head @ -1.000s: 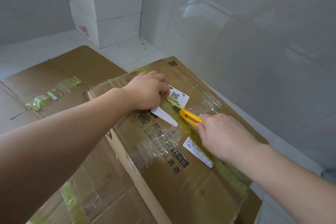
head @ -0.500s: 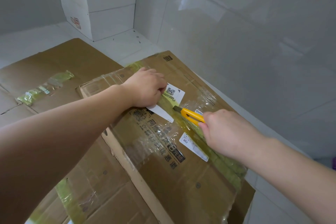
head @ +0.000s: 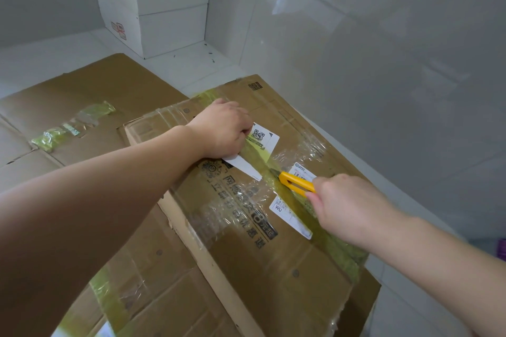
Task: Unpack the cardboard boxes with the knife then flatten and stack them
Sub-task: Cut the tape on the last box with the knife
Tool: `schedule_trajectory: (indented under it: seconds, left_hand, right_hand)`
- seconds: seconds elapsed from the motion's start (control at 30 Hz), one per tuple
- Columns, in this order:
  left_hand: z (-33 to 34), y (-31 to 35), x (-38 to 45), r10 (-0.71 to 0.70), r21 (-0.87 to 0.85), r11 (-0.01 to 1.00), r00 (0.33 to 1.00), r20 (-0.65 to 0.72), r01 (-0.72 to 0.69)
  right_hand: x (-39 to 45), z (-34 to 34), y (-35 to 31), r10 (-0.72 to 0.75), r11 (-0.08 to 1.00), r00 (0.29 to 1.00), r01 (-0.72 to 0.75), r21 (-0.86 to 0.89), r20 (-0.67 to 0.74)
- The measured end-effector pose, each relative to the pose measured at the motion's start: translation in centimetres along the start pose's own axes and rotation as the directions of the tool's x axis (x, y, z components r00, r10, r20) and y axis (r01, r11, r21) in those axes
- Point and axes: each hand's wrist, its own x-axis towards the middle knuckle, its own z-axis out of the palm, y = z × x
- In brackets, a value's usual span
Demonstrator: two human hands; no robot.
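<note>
On taped box (head: pixel 273 268), knife (head: pixel 297 183).

Taped box (head: pixel 246 241) lies on flattened cardboard (head: pixel 82 101); stacked boxes (head: pixel 153 3) stand behind.

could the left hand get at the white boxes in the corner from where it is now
Probably not without moving closer. The left hand is pressed on the taped cardboard box, and the stacked white boxes stand well beyond it across bare floor. Nothing blocks the way; it just looks too far.
</note>
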Motion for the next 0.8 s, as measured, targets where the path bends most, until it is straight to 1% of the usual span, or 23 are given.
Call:
schedule_trajectory:
  seconds: [0.13,0.3,0.4,0.47,0.5,0.57,0.63,0.67,0.73,0.8]
  left_hand:
    - [0.0,0.1,0.0,0.008,0.000,1.000,1.000,-0.025,-0.008]
    - [0.0,0.1,0.0,0.011,0.006,1.000,1.000,-0.021,-0.011]
    - [-0.1,0.1,-0.2,-0.002,0.016,1.000,1.000,-0.025,0.002]
    - [-0.2,1.0,-0.2,-0.013,0.029,0.999,0.998,-0.056,0.015]
    - [-0.1,1.8,-0.3,0.006,0.016,1.000,0.997,-0.083,-0.005]
    - [0.3,4.3,-0.9,0.115,-0.021,0.993,0.988,-0.103,-0.118]
    - [0.8,6.8,-1.5,0.214,-0.045,0.975,0.976,-0.040,-0.216]
    - [0.8,7.6,-1.5,0.214,-0.064,0.975,0.977,-0.002,-0.214]
    - [0.5,8.2,-1.2,0.163,-0.100,0.983,0.984,0.070,-0.156]
    - [0.0,8.3,-0.9,0.133,-0.089,0.989,0.980,0.147,-0.121]
  right_hand:
    - [-0.6,0.4,-0.1,0.001,1.000,0.999,0.000,0.017,-0.035]
    - [-3.2,1.6,1.4,0.038,0.999,0.999,-0.038,0.010,0.014]
    - [-4.2,1.9,1.7,0.028,0.999,1.000,-0.028,0.019,0.009]
    - [-4.4,2.1,1.6,0.017,0.999,1.000,-0.017,0.034,-0.004]
    - [-4.4,2.2,1.6,0.013,0.999,1.000,-0.012,0.038,-0.013]
    - [-4.5,2.3,1.7,0.009,0.999,0.999,-0.007,0.052,-0.032]
    - [-4.6,2.4,1.7,0.008,0.998,0.999,-0.005,0.069,-0.048]
    - [-4.6,2.4,1.8,0.007,0.997,0.999,-0.003,0.076,-0.052]
    - [-4.7,2.5,1.8,0.009,0.996,0.998,-0.004,0.090,-0.062]
    - [-4.8,2.7,1.8,0.012,0.995,0.998,-0.006,0.096,-0.066]
